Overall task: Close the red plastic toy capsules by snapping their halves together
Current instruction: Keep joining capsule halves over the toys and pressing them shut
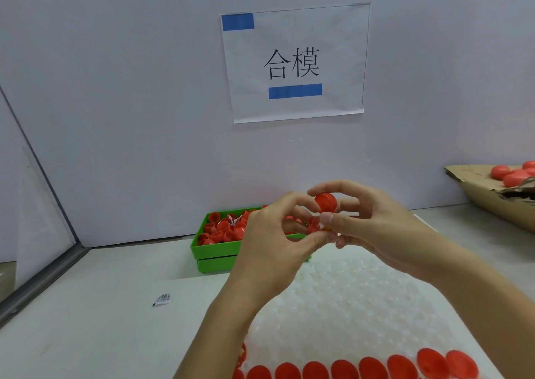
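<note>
A: Where is the capsule?

B: A red capsule [326, 202] sits raised above the table, between both hands, in front of the wall. The right hand [373, 225] pinches it: index finger curled over the top, thumb pressed against the lower side. Whether its halves are fully snapped, I cannot tell.

A: And the left hand?

B: The left hand [272, 234] curls beside it, fingertips touching the capsule's left side, thumb meeting the right thumb below. Something red shows between the fingers underneath; I cannot tell what.

A: What lies around them?

B: Just behind the hands, a green tray [214, 248] holds a heap of loose red capsule halves [223, 228]. Under the forearms lies a white bumpy mat [347, 297], and a row of red halves [373, 370] stands along its near edge. At far right, a cardboard box [486, 202] holds closed red capsules [509, 173]. A small printed packet [162, 299] lies on the table [101, 306] to the left. On the wall, a paper sign [295, 63] carries two black characters and blue tape strips.
</note>
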The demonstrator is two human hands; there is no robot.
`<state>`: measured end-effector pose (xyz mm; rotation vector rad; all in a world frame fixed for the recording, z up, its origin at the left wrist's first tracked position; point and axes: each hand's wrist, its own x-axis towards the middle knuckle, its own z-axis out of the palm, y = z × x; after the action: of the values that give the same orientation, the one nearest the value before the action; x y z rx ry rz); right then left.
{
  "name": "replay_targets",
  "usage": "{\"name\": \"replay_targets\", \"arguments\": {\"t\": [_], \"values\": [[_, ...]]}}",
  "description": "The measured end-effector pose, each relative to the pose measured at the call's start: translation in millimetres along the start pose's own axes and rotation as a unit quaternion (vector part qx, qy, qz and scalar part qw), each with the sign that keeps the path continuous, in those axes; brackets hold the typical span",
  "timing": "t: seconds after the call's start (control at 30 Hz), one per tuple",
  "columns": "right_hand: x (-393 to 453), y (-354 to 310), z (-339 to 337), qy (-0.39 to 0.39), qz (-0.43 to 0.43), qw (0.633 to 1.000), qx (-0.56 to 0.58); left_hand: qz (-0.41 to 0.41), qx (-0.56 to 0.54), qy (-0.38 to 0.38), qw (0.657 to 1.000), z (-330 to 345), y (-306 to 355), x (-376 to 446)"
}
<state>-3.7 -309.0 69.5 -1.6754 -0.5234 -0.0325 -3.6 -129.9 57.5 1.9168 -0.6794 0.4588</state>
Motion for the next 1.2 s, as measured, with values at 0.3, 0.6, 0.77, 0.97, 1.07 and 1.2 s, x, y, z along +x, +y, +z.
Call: {"name": "replay_targets", "arguments": {"t": [0.3,0.6,0.77,0.97,1.07,1.2], "values": [[-0.4,-2.9,-10.5,-0.058,0.037,0.993,0.093,-0.009,-0.005,0.013,1.0,0.2,2.1,-0.5],[-2.5,-2.8,-6.9,-0.021,0.004,1.0,0.016,-0.014,-0.014,-0.005,1.0,0.9,2.4,-0.5],[-0.4,0.4,-4.6,0.011,-0.012,1.0,0.012,-0.005,-0.009,-0.011,1.0,0.5,1.4,-0.6],[1.0,2.4,-4.1,0.032,-0.017,0.999,0.029,-0.012,-0.017,-0.001,1.0,1.3,1.8,-0.8],[1.1,3.6,-5.2,0.032,-0.023,0.999,0.015,-0.025,-0.028,0.003,0.999,2.6,2.5,-0.7],[-1.0,1.1,-8.5,0.002,-0.031,0.999,0.019,-0.044,-0.051,0.005,0.998,3.2,3.7,-0.3]]}}
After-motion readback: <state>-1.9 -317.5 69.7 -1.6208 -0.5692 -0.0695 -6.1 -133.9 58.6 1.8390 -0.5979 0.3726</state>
